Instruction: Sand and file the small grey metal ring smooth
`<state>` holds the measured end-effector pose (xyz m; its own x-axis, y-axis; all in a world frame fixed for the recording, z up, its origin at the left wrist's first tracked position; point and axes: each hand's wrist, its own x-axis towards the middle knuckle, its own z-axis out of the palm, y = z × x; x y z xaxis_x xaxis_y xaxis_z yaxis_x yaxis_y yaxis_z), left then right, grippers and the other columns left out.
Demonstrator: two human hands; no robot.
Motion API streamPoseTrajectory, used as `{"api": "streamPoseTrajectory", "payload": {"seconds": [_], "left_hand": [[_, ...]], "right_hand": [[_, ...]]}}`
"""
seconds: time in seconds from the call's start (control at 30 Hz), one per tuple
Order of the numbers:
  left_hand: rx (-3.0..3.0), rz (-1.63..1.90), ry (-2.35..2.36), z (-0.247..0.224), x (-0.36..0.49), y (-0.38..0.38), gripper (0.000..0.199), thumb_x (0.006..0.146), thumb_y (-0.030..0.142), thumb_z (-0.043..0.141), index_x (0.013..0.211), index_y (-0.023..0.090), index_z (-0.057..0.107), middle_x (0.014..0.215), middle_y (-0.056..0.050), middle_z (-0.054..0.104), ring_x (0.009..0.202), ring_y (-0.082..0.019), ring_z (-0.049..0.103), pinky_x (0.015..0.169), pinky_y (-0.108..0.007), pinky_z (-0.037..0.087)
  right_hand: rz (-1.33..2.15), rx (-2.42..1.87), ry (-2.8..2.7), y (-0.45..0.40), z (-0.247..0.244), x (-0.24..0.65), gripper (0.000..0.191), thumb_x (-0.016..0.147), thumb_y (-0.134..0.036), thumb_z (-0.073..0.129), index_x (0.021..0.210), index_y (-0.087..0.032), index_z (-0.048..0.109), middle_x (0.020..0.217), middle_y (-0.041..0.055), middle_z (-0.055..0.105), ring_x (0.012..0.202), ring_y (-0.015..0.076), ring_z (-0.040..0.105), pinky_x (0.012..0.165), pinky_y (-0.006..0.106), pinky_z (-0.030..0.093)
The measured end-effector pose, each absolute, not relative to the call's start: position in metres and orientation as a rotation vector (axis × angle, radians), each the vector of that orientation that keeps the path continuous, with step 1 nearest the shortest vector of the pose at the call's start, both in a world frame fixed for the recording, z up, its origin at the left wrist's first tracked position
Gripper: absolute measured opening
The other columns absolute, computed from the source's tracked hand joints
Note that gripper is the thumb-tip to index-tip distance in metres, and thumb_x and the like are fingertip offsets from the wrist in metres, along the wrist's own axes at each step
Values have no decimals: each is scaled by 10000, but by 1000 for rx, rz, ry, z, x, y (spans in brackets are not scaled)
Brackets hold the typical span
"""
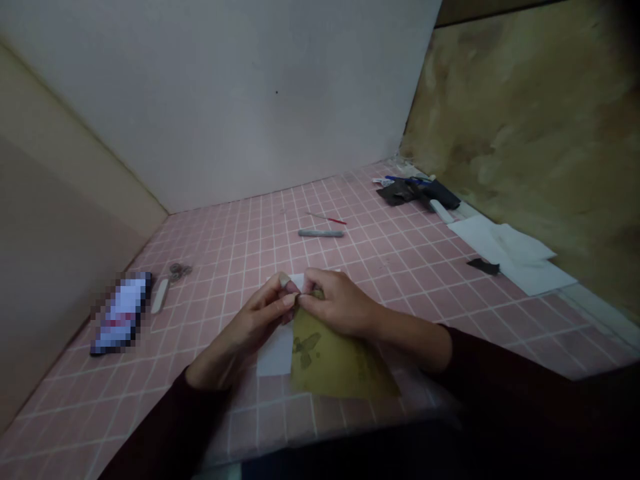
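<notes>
Here, on a pink, white-gridded tile tabletop (225, 250), the items in view from where I stand:

1. Mustard-yellow flat sheet w/ dark printed motif (333, 363), prob. paper: near side of tabletop, centre. Runs from the fingertips back twd. the person's body, long axis slanting a bit to the right; far end up at the hands, wide end nr. the table's front edge.

2. Right hand (345, 303): the nearer one, lying over the sheet's far part, thumb & curled fingers gripping its edge.

3. Left hand (265, 307): just off the sheet's left side, thumb & forefinger pinching at the far-left corner, tips meeting the right's. Whether anything small sits btwn. them, can't tell.

4. Plain white paper (274, 353): on table, partly under the yellow sheet, showing to its left.

5. Grey slim rod (321, 233): beyond the hands, lying crosswise, apart from them.

6. Thin red-ended tool (337, 221): just behind no. 5.

7. Flat white stick (160, 296): far left, well apart from left hand.
</notes>
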<state>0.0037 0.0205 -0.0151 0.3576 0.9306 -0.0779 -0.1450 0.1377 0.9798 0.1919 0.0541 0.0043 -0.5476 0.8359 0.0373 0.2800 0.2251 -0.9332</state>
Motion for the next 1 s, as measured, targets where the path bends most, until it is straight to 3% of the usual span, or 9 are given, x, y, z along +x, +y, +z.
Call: {"api": "streamPoseTrajectory", "payload": {"seconds": [0.1,0.17,0.23,0.4,0.6,0.67,0.77,0.83,1.0], "left_hand": [[1305,953,918,-10,1,16,179,895,340,650,978,204,567,812,6,510,722,-120,449,649,-244,361],[1352,933,929,-8,1,16,161,906,321,639,993,206,568,850,-2,523,763,-128,466,676,-251,372],[1309,922,918,-10,1,18,157,904,322,640,968,199,567,804,10,503,709,-114,444,641,-240,354],[1115,902,844,-19,3,22,202,870,343,674,899,182,554,724,33,449,599,-88,368,569,-229,302],[1330,944,928,-11,0,16,167,907,335,637,984,207,562,846,1,524,762,-126,463,685,-256,360],[1309,922,935,-12,0,17,171,903,337,640,969,201,562,821,7,511,730,-118,445,661,-250,348],[1172,896,895,-17,2,22,194,881,347,657,907,185,555,731,32,451,622,-94,373,586,-235,300],[1138,910,866,-19,2,23,208,868,351,667,894,182,550,730,34,440,613,-90,362,581,-232,298],[1315,947,937,-13,1,17,169,904,335,636,975,213,544,831,11,495,747,-123,457,671,-253,357]], "right_hand": [[2028,-903,-1692,59,2,192,90,777,-269,558,755,-182,561,714,-1,564,659,134,512,631,265,385],[2294,-768,-1563,62,0,193,113,790,-265,524,813,-178,591,747,6,591,668,137,538,658,276,407],[2097,-858,-1659,61,-1,193,76,771,-257,559,771,-181,563,710,-6,565,639,129,507,642,275,387],[1203,-957,-2019,54,3,193,102,763,-213,593,745,-197,494,696,-24,526,659,126,455,651,273,329],[2233,-781,-1626,63,-4,192,119,792,-296,538,776,-180,557,726,15,576,647,142,519,621,276,388],[2077,-867,-1691,63,-6,192,100,771,-278,563,745,-185,535,681,-1,545,622,134,493,602,269,366],[1381,-961,-1970,58,-3,192,107,760,-226,597,738,-196,497,665,-26,507,635,124,449,617,262,324],[1200,-954,-2027,56,-1,192,101,765,-202,595,747,-194,496,686,-25,516,658,123,453,635,261,323],[2093,-866,-1685,63,-2,192,92,798,-258,552,785,-171,578,718,9,572,629,131,515,591,259,380]]}}
